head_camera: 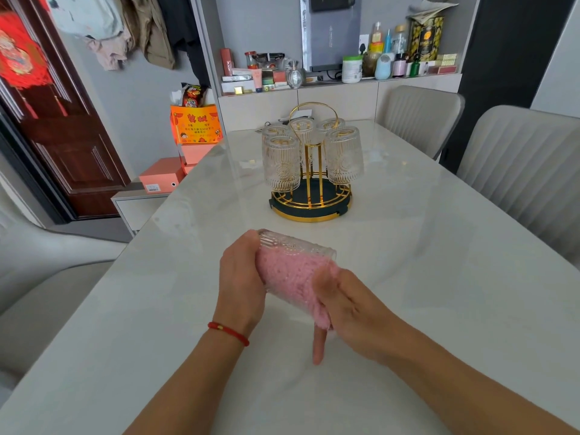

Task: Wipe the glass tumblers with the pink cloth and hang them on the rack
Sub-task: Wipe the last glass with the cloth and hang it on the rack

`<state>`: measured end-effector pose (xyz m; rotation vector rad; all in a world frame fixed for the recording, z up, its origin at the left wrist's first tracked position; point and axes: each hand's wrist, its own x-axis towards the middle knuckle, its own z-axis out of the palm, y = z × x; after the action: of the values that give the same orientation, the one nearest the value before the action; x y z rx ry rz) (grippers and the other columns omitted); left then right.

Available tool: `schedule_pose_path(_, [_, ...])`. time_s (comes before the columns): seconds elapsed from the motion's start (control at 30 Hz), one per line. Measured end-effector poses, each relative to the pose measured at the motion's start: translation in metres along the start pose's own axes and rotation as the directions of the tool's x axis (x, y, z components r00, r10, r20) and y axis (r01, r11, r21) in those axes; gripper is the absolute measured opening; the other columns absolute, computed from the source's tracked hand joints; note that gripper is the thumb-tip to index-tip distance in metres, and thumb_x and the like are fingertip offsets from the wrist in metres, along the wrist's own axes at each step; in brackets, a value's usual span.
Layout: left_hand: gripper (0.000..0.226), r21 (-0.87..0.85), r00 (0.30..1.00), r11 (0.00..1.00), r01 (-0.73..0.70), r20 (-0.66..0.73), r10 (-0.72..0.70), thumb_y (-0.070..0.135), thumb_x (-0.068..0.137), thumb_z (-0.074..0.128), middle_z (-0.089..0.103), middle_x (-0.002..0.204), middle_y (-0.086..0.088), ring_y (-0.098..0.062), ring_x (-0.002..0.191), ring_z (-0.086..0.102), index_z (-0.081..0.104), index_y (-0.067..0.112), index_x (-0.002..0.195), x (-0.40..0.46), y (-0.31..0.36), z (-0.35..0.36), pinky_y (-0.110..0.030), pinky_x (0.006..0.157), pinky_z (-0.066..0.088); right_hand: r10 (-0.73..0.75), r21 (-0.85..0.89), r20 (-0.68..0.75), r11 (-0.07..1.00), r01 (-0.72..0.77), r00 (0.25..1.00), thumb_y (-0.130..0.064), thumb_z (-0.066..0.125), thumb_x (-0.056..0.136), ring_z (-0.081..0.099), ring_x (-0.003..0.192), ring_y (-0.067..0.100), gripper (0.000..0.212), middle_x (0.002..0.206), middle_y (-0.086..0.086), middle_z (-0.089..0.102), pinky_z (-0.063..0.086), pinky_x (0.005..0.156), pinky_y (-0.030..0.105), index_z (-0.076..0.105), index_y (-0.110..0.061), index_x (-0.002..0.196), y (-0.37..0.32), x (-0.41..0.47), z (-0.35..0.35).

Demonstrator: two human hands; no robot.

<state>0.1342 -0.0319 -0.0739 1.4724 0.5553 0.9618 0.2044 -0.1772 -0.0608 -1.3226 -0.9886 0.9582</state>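
Note:
A ribbed glass tumbler point(292, 246) lies tilted in my hands above the white table point(408, 277), its base up-left and its mouth toward my right hand. My left hand point(241, 277) grips the tumbler around its base end. The pink cloth point(288, 277) is stuffed inside the glass and spills out at the mouth. My right hand point(348, 309) holds the cloth at the mouth, some fingers hidden inside, one finger pointing down. Farther back stands the gold rack point(310, 196) with several tumblers point(281, 161) hanging upside down on it.
Two grey chairs point(518, 171) stand along the table's right side, and another chair sits at the left edge. A cluttered shelf point(342, 70) lines the back wall. Pink boxes point(160, 178) sit on a low cabinet to the left.

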Motion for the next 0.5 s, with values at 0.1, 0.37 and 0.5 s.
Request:
schedule_pose_path(0.1, [0.057,0.013,0.989,0.989,-0.15,-0.009,0.15,0.057,0.081,0.041,0.053,0.082,-0.029,-0.048,0.082,0.054,0.054,0.001,0.078,0.005,-0.006,-0.005,-0.061,0.066,0.046,0.14,0.249,-0.092,0.962,-0.114,0.986,-0.077,0.025,0.08,0.039,0.031,0.013,0.096,0.053,0.012,0.045,0.045,0.044,0.016,0.053,0.007,0.117,0.002,-0.007,0.007])
schedule_pose_path(0.37, [0.041,0.255,0.884,0.851,-0.46,0.227,0.409,0.044,0.087,0.029,0.054,0.073,-0.007,-0.014,0.064,0.051,0.058,0.015,0.09,0.002,-0.001,-0.011,-0.037,0.052,0.04,0.246,0.646,-0.106,0.754,-0.122,0.963,-0.073,0.042,0.084,0.025,0.028,0.007,0.075,0.09,0.011,0.066,0.024,0.025,0.015,0.066,-0.01,0.116,0.001,-0.002,-0.003])
schedule_pose_path(0.5, [0.047,0.094,0.919,0.992,0.084,0.377,-0.113,0.061,0.073,0.047,0.045,0.069,-0.008,-0.014,0.051,0.037,0.066,0.023,0.095,0.001,0.012,-0.015,-0.021,0.048,0.03,0.028,0.063,-0.186,0.998,-0.016,0.982,-0.085,0.018,0.084,0.051,0.03,0.026,0.096,0.04,0.003,0.044,0.048,0.047,0.025,0.066,-0.001,0.082,-0.005,0.0,-0.014])
